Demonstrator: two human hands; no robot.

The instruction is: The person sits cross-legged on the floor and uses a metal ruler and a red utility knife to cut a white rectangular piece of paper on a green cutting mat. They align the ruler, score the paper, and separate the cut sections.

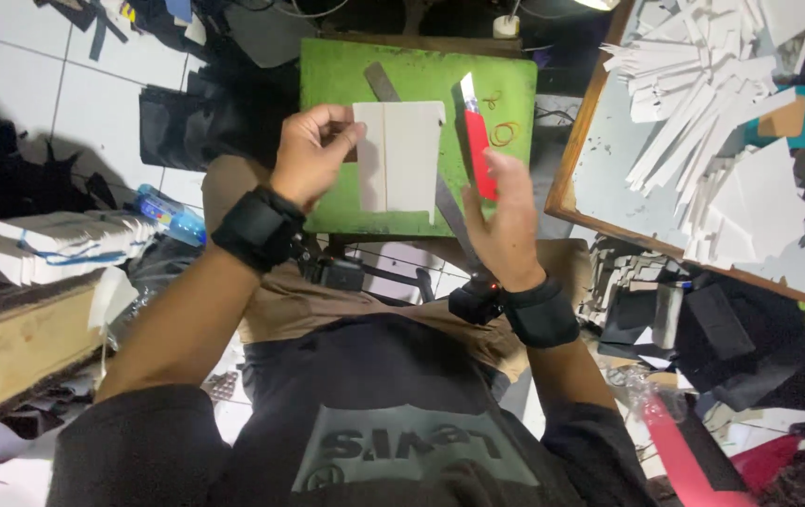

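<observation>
Right now the left hand (313, 155) pinches a white card piece (401, 156) w/ closed fingers, held above the green cutting mat (337, 75). Right hand (508, 221) grips a red utility knife (478, 141), blade up, just beside the card.

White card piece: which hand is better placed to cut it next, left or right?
Right, most likely. The right hand has the red utility knife in its grip, blade out beside the white card piece. The left hand pinches that piece by its edge above the green cutting mat.
</observation>
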